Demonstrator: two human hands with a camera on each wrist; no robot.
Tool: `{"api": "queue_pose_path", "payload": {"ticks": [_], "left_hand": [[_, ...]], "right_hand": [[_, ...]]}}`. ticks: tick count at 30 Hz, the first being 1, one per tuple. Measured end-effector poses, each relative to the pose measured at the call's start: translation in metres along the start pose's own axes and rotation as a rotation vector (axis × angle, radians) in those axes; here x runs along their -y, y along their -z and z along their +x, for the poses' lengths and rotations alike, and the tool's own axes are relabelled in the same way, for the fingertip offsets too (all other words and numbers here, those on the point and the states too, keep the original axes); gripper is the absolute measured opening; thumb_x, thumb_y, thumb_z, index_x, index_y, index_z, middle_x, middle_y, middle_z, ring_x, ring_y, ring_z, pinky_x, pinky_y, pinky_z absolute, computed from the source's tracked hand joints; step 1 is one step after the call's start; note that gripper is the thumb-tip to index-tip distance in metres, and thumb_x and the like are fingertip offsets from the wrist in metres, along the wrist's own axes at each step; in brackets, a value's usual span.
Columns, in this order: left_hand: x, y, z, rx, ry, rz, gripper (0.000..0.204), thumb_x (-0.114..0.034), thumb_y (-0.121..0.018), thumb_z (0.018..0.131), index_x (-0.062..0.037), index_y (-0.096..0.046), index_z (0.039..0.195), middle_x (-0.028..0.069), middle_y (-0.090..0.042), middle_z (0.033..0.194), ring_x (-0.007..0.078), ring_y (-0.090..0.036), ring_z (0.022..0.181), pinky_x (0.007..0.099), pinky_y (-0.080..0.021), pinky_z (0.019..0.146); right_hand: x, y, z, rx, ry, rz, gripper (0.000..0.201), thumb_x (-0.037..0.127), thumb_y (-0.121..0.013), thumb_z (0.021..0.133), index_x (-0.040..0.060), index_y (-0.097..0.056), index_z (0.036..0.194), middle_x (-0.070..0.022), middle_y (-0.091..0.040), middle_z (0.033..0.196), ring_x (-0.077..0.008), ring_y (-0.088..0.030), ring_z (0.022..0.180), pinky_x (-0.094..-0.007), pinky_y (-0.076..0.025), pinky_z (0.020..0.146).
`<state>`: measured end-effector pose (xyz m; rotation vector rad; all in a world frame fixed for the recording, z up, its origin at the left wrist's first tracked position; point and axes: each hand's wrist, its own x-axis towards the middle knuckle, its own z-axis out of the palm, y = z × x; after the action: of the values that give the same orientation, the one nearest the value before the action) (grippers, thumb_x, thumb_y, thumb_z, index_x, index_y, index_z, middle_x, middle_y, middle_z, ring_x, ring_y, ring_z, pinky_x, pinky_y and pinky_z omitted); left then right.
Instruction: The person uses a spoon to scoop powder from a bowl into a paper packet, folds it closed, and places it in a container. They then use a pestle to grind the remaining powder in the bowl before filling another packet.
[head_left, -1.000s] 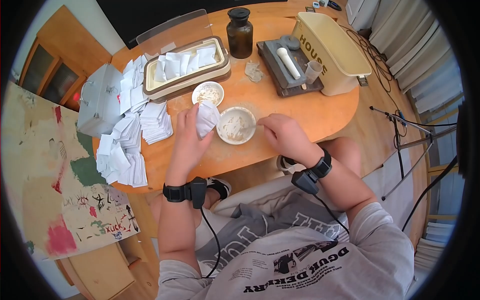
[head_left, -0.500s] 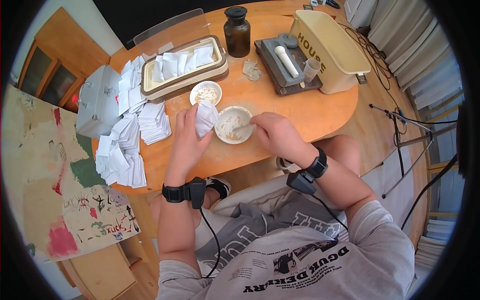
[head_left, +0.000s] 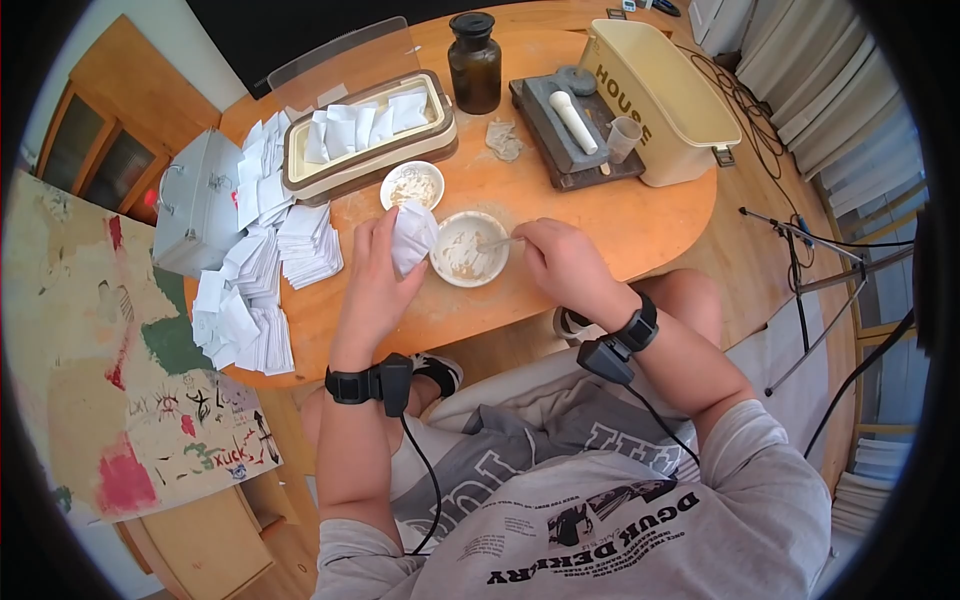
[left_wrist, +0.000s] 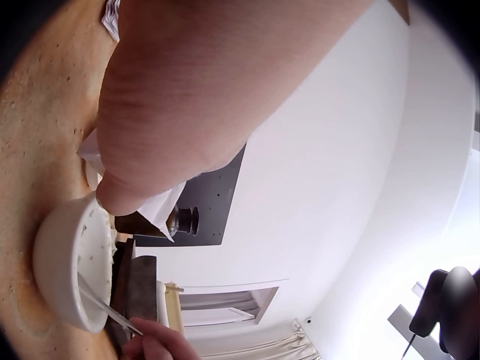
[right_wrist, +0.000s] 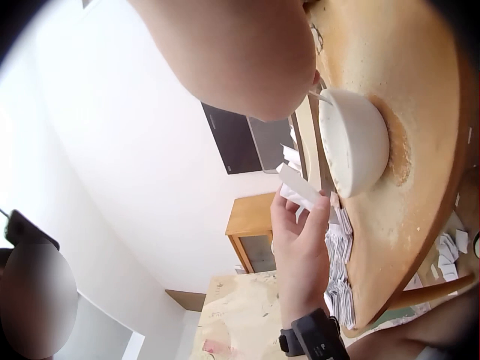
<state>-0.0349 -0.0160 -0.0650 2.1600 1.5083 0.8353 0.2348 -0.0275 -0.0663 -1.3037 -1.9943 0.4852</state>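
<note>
The left hand point(head_left: 376, 283) grips a white paper packet point(head_left: 413, 238) between thumb and fingers, left of a white bowl point(head_left: 446, 277). In the right wrist view the packet point(right_wrist: 298, 187) stands up from that hand point(right_wrist: 300, 251). Pinched in the right hand point(head_left: 570, 268) is a thin spoon point(head_left: 497, 243), whose far end lies inside the bowl among pale, powdery contents. The left wrist view shows the spoon point(left_wrist: 109, 310) slanting out of the bowl point(left_wrist: 56, 261) to the right fingers point(left_wrist: 161, 342). A smaller white dish point(head_left: 412, 186) with pale flakes sits just behind the packet.
Stacks of folded white packets point(head_left: 311, 247) and a silver case point(head_left: 195, 215) are at the left. Behind are an open container point(head_left: 300, 180) holding packets, a dark jar point(head_left: 474, 70), crumpled tissue point(head_left: 503, 141), a grey stone block with a pestle point(head_left: 573, 122), and a cream bin point(head_left: 650, 60).
The right hand and spoon shifted left over the bowl, then back to the right. The left hand stays near the bowl with its packet.
</note>
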Motion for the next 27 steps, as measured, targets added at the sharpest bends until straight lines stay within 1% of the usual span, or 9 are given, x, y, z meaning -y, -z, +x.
{"api": "queue_pose_path", "payload": {"ticks": [5,9,11,12,14,15,17,24,27], "left_hand": [[0.000,0.001,0.001,-0.001,-0.001,-0.011,0.075,-0.009,-0.076,0.082,-0.0008,-0.038,0.147,0.0197,-0.045,0.135,0.0380,-0.046,0.128,0.0422,-0.038,0.111],[-0.001,0.001,0.001,-0.003,0.001,-0.003,0.075,-0.009,-0.076,0.082,-0.0011,-0.038,0.147,0.0204,-0.045,0.135,0.0384,-0.046,0.129,0.0426,-0.038,0.111],[-0.002,0.000,0.001,0.004,0.000,-0.003,0.075,-0.009,-0.076,0.082,-0.0011,-0.038,0.147,0.0208,-0.045,0.135,0.0387,-0.046,0.129,0.0427,-0.038,0.112],[-0.002,0.000,0.002,0.004,0.004,-0.008,0.075,-0.009,-0.076,0.082,-0.0010,-0.039,0.147,0.0212,-0.044,0.135,0.0389,-0.045,0.129,0.0427,-0.038,0.112],[-0.001,0.000,0.003,0.010,0.003,-0.013,0.075,-0.009,-0.076,0.082,-0.0009,-0.039,0.146,0.0216,-0.044,0.136,0.0391,-0.045,0.129,0.0427,-0.038,0.112],[-0.001,0.000,0.003,0.009,0.003,-0.006,0.074,-0.009,-0.075,0.082,-0.0008,-0.039,0.146,0.0216,-0.044,0.136,0.0391,-0.045,0.129,0.0425,-0.038,0.112],[-0.001,-0.001,0.003,0.014,-0.003,-0.001,0.074,-0.009,-0.075,0.082,-0.0006,-0.039,0.146,0.0217,-0.044,0.136,0.0392,-0.045,0.129,0.0423,-0.038,0.112],[-0.005,0.000,0.002,0.006,-0.030,0.018,0.072,-0.007,-0.075,0.083,-0.0001,-0.040,0.145,0.0206,-0.046,0.132,0.0389,-0.050,0.124,0.0425,-0.043,0.107],[-0.007,0.000,0.001,0.021,-0.019,0.007,0.072,-0.008,-0.075,0.083,-0.0003,-0.040,0.145,0.0200,-0.046,0.131,0.0387,-0.050,0.124,0.0424,-0.043,0.106]], "right_hand": [[0.001,0.000,-0.007,0.099,0.104,0.045,0.017,0.003,-0.056,0.088,-0.0020,-0.068,0.100,-0.0213,-0.067,0.089,-0.0398,-0.066,0.082,-0.0461,-0.054,0.076],[0.001,-0.002,-0.007,0.068,0.053,0.135,0.019,0.004,-0.055,0.089,-0.0019,-0.069,0.100,-0.0214,-0.069,0.088,-0.0394,-0.067,0.081,-0.0452,-0.055,0.075],[0.003,-0.002,-0.007,0.126,-0.185,0.188,0.020,0.005,-0.054,0.090,-0.0011,-0.070,0.101,-0.0201,-0.069,0.083,-0.0355,-0.068,0.075,-0.0411,-0.055,0.071],[0.001,-0.005,-0.008,0.122,-0.189,0.188,0.020,0.005,-0.054,0.090,-0.0011,-0.070,0.101,-0.0201,-0.069,0.083,-0.0355,-0.068,0.075,-0.0411,-0.055,0.071],[-0.005,-0.012,-0.009,0.165,-0.344,0.290,0.022,0.009,-0.053,0.092,0.0005,-0.071,0.102,-0.0165,-0.070,0.078,-0.0283,-0.067,0.067,-0.0363,-0.054,0.067],[-0.005,-0.012,-0.008,0.160,-0.349,0.290,0.022,0.009,-0.053,0.092,0.0005,-0.071,0.102,-0.0165,-0.070,0.078,-0.0283,-0.067,0.067,-0.0363,-0.054,0.067],[-0.004,-0.013,-0.006,0.169,-0.446,0.400,0.023,0.011,-0.053,0.094,0.0007,-0.072,0.102,-0.0119,-0.071,0.077,-0.0206,-0.066,0.067,-0.0331,-0.052,0.065],[-0.007,-0.015,-0.002,0.098,-0.504,0.545,0.024,0.010,-0.050,0.095,-0.0002,-0.071,0.102,-0.0069,-0.069,0.075,-0.0143,-0.064,0.069,-0.0303,-0.051,0.066],[-0.010,-0.010,0.004,0.001,-0.539,0.654,0.024,0.009,-0.050,0.097,-0.0007,-0.070,0.106,-0.0075,-0.069,0.078,-0.0131,-0.062,0.068,-0.0289,-0.051,0.065]]}}
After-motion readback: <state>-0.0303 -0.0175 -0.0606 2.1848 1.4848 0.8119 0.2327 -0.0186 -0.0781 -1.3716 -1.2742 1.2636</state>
